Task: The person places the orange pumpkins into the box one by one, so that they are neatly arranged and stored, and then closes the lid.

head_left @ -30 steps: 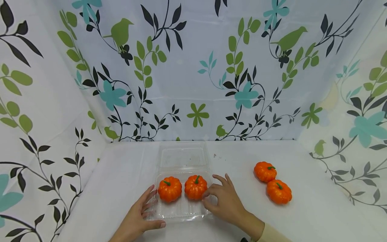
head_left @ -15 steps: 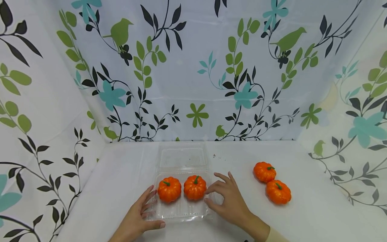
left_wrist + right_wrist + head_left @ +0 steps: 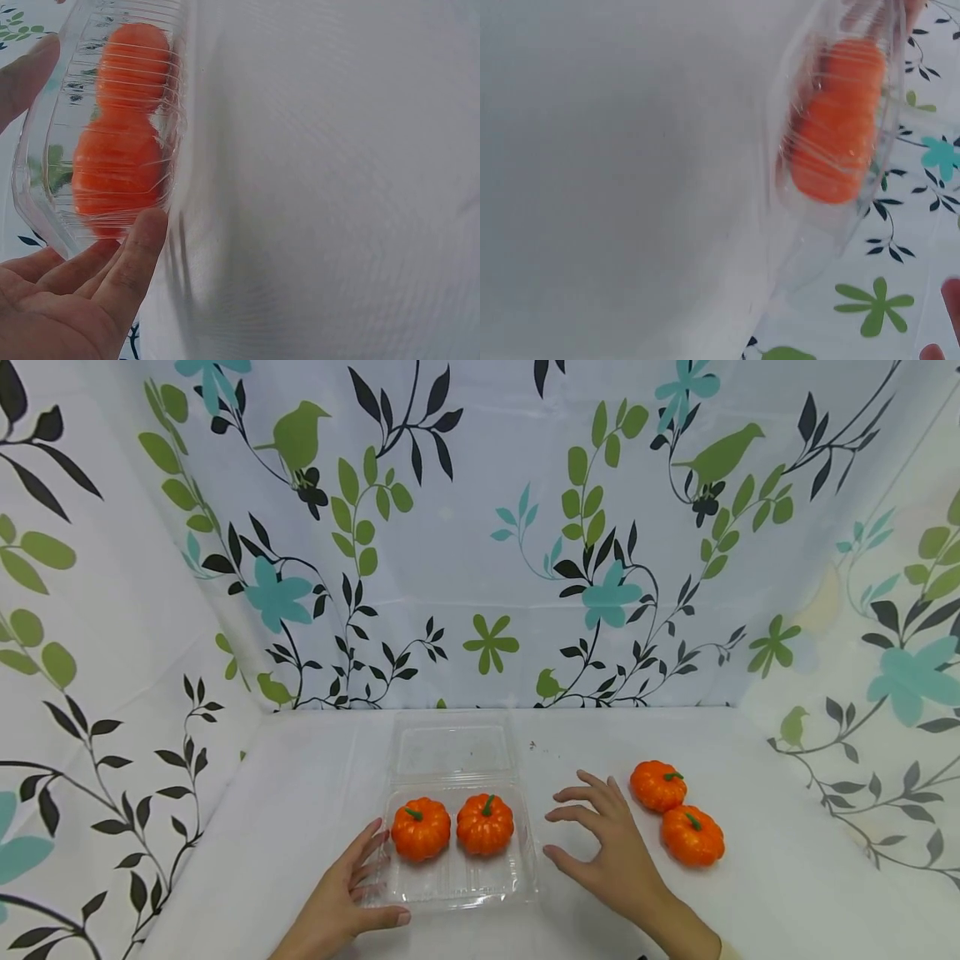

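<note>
A clear plastic clamshell container [image 3: 454,885] lies on the table with its lid [image 3: 453,750] folded back. Two small orange pumpkins sit side by side in its base, a left pumpkin [image 3: 421,830] and a right pumpkin [image 3: 485,824], green stems up. My left hand [image 3: 337,897] rests at the container's left end, its fairly straight fingertips [image 3: 150,225] against the wall and the thumb near the front edge. To the right of the container is my right hand [image 3: 618,852], fingers spread and holding nothing; only its fingertips [image 3: 952,300] show in the right wrist view.
Two more pumpkins lie together on the right of the table, a far pumpkin [image 3: 657,786] and a nearer pumpkin [image 3: 692,837]. A white cloth [image 3: 300,777] covers the table. Leaf-and-bird patterned curtains [image 3: 480,527] rise at the back and both sides.
My right hand has let go of the right pumpkin in the container and moved right, its fingers spreading apart. The left hand and the container stay where they were.
</note>
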A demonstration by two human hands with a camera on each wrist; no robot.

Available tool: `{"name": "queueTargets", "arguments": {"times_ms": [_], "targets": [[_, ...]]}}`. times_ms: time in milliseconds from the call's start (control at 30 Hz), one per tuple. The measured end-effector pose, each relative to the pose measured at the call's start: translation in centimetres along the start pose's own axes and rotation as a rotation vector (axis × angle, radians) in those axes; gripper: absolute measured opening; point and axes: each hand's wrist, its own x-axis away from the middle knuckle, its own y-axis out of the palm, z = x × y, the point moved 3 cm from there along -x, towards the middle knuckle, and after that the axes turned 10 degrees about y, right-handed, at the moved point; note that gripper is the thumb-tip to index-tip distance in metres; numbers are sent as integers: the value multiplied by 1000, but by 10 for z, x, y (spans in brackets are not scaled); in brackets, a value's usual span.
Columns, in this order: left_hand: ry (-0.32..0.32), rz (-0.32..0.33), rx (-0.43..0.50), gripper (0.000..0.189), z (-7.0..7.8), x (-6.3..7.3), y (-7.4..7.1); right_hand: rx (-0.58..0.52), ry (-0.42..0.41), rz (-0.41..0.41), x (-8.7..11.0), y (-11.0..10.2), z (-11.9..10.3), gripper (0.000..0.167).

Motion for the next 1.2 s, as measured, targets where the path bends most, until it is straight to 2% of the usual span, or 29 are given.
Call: {"name": "queueTargets", "arguments": {"times_ms": [300,433,633,800,933,1100,1200], "targets": [[22,-7,21,121,0,2,-1,18,93,87,5,-32,18,85],[38,-10,40,119,0,3,-1,6,121,120,8,-46,31,94],[69,-10,51,117,0,2,-3,6,212,124,13,-64,49,101],[79,-14,34,118,1,1,-3,-3,235,150,16,-75,64,107],[78,-12,30,118,1,1,-3,17,296,120,19,-85,78,112],[77,-12,41,119,1,1,-2,28,424,13,23,-95,96,120],[74,-6,30,119,1,1,-2,19,466,-26,27,-98,107,123]]}}
